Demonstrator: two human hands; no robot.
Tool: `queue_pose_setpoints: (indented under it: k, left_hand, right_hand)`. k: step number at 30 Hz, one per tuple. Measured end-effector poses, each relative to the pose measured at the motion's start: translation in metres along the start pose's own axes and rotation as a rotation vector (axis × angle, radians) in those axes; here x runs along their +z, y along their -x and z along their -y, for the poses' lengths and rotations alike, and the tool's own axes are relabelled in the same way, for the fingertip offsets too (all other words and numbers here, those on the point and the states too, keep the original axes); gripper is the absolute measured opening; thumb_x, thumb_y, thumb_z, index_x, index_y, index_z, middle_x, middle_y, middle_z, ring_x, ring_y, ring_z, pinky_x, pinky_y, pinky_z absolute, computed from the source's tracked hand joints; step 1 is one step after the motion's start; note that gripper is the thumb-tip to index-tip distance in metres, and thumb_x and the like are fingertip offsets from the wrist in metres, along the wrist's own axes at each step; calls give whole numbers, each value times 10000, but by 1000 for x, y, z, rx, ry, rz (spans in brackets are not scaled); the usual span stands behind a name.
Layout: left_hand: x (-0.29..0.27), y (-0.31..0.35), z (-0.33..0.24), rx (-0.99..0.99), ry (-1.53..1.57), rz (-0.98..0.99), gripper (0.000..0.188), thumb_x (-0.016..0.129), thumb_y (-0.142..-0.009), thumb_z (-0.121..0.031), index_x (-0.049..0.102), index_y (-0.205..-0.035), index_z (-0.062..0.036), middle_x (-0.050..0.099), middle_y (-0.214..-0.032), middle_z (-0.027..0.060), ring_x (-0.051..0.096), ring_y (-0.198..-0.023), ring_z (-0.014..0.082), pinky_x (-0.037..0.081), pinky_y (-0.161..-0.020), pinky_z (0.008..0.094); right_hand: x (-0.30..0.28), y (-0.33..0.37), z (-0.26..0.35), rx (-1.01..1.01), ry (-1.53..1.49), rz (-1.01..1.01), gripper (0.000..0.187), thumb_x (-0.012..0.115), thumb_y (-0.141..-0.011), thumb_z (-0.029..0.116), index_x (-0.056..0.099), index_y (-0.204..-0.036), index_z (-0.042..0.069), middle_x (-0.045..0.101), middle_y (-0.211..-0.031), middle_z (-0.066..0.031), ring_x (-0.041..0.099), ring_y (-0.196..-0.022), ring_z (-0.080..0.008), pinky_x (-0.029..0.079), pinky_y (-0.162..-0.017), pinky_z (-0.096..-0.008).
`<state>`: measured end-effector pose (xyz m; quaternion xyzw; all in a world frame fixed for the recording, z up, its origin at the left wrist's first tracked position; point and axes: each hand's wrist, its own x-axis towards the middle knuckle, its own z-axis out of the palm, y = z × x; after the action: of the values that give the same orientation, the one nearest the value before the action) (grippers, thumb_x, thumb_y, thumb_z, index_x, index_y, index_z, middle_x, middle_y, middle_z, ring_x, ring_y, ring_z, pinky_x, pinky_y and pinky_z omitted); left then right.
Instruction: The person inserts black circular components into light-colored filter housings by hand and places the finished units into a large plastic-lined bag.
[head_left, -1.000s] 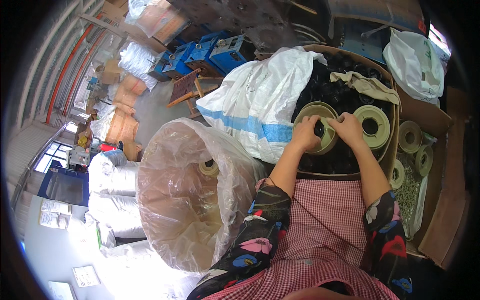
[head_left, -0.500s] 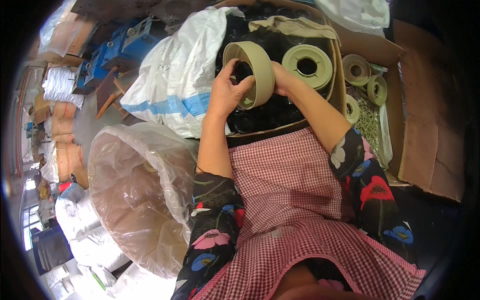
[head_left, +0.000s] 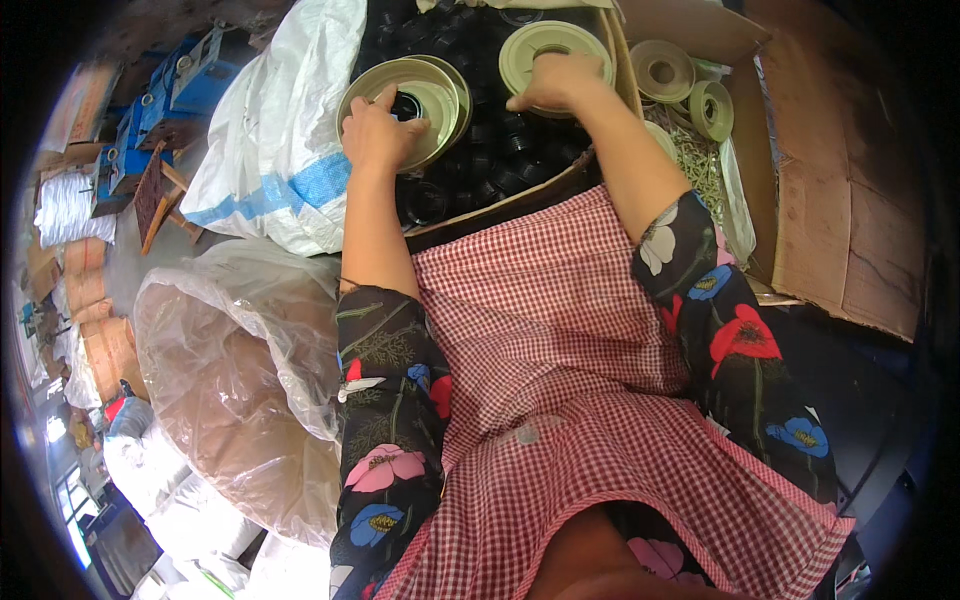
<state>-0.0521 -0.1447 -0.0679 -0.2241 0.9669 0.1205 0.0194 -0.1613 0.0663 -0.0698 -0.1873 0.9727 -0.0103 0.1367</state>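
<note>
My left hand (head_left: 380, 138) grips a round olive-green plastic part (head_left: 428, 90), its fingers at the left rim and its thumb over the middle. Something black shows in the centre hole. A second rim peeks out behind its right side. My right hand (head_left: 568, 82) reaches over another olive-green flanged disc (head_left: 521, 58), fingers curled at its central hole; the fingertips are partly hidden. Both parts are above a large box of black plastic pieces (head_left: 490, 165).
At left stand a white woven sack (head_left: 270, 130) with a blue stripe and a container lined with clear plastic (head_left: 230, 375). To the right, a cardboard box (head_left: 752, 150) holds more round parts (head_left: 662, 70) and small green scraps (head_left: 700, 165).
My hands have moved apart. The left one has tilted the olive-green part face up and shifted it left; the right one has left it and reached the other disc. The whole view has shifted.
</note>
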Motion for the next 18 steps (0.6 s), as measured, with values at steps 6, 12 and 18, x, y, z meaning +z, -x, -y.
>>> queue_pose_setpoints:
  k: [6,12,18]
  left_hand:
    - [0,8,-31,61,-4,-322,392,635,-782,-342,642,-1075,-82,613,-1080,191,605,-969,348,478,-827,411]
    - [58,47,-81,488,301,-147,254,647,-783,-139,611,-1010,-30,611,-970,181,601,-871,368,496,-767,441]
    - [101,25,-124,644,424,-77,387,621,-766,-76,561,-1147,-56,576,-1130,140,529,-1075,344,444,-928,413]
  right_hand:
    - [-2,-9,-1,67,-241,-158,584,711,-691,470,649,-1076,37,640,-1108,-166,571,-1087,-355,319,-972,-523]
    - [-39,34,-33,-62,-1085,-722,533,680,-761,272,558,-1154,-66,618,-1028,-216,581,-990,-321,456,-873,-366]
    - [-17,109,-81,47,-1559,-585,434,657,-820,300,632,-1104,-27,679,-925,-81,624,-820,-129,494,-729,-240]
